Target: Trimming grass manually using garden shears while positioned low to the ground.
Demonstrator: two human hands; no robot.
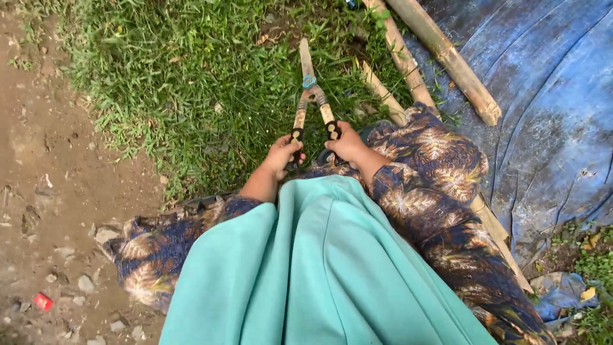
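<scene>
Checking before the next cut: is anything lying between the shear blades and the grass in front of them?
Nothing visible does. Left hand and right hand grip the shears, whose closed blades lie directly on the grass. The bamboo poles lie off to the right, apart from the blades.

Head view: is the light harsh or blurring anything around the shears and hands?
Head view: soft, even daylight, no hard shadows or glare; the wooden-handled garden shears, left hand and right hand look sharp; wide-angle bending shows toward the edges, on the bamboo poles and blue tarpaulin; the teal cloth fills the foreground.
</scene>
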